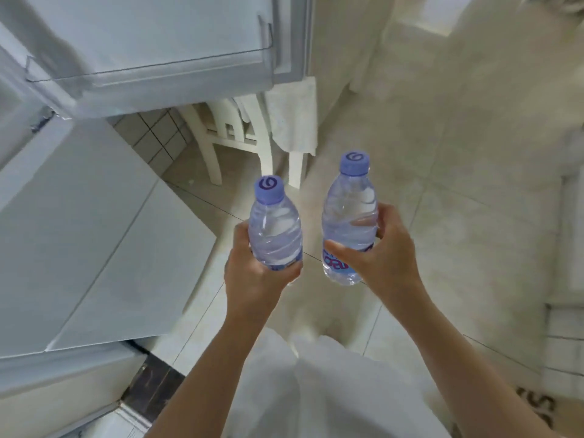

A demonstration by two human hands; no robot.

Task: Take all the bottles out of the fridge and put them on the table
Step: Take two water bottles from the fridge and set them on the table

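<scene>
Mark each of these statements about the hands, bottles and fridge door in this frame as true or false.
1. Each hand holds one bottle. True: the left hand grips the left bottle, the right hand grips the right bottle.
2. Both bottles have lost their caps. False: each carries a purple cap.
3. The bottles stand on a table. False: they are held in the air above the tiled floor; no table is in view.
4. The fridge door is open, and its door shelf looks empty. True.
5. A white chair stands beyond the bottles. True.
</scene>
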